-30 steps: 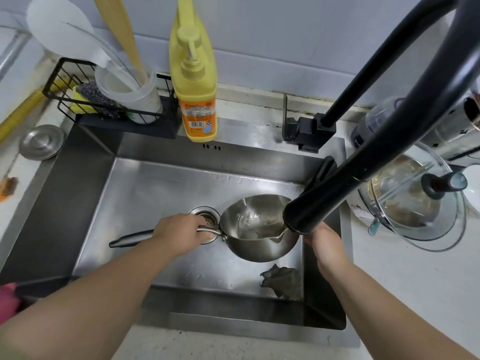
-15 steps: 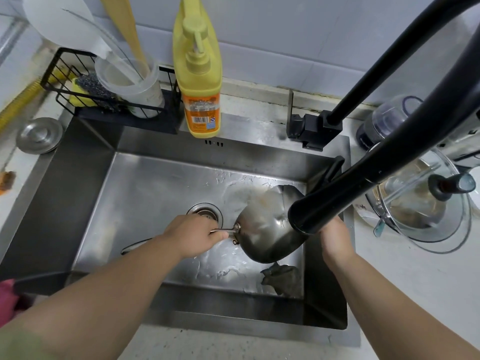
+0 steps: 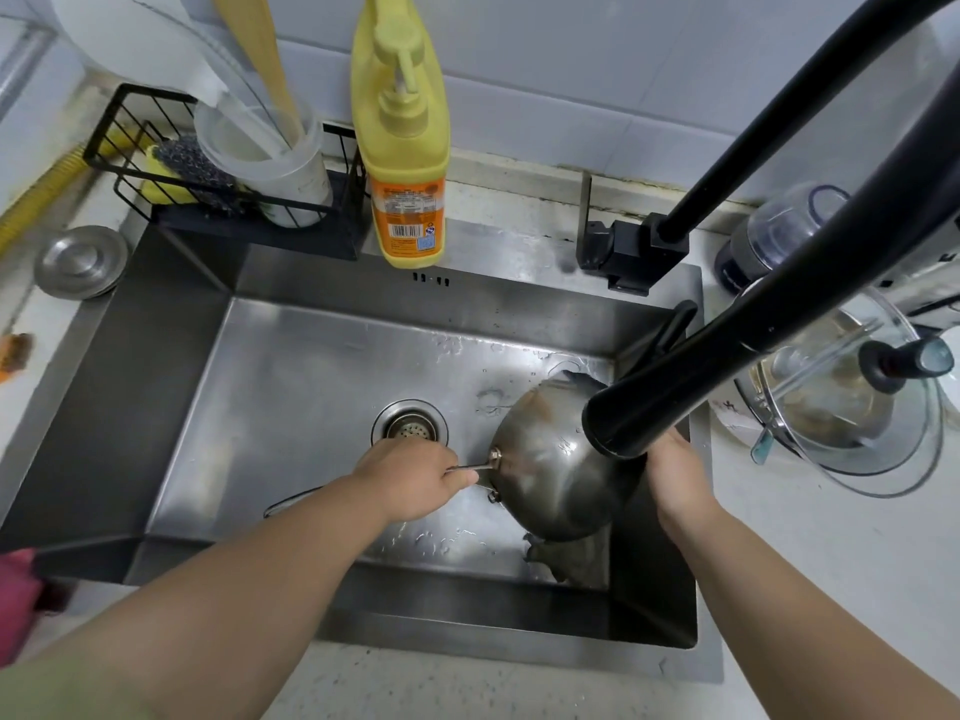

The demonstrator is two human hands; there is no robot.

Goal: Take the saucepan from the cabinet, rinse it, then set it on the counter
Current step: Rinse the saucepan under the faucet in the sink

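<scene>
The small steel saucepan [image 3: 550, 470] is tipped over inside the sink [image 3: 291, 366], its rounded underside facing up and its mouth turned away to the right. My left hand [image 3: 415, 475] grips its thin handle close to the bowl. My right hand [image 3: 675, 475] is at the pan's right side, partly hidden behind the black faucet head [image 3: 639, 413], so its grip on the rim cannot be seen clearly. The faucet head hangs just above the pan.
A grey rag [image 3: 566, 558] lies in the sink under the pan, near the drain [image 3: 409, 427]. A yellow soap bottle [image 3: 405, 148] and black wire caddy [image 3: 156, 163] stand behind the sink. A glass lid [image 3: 852, 402] rests on the right counter.
The saucepan went from upright with water inside to tipped over with its bottom up. Both hands stayed on it, shifting slightly right.
</scene>
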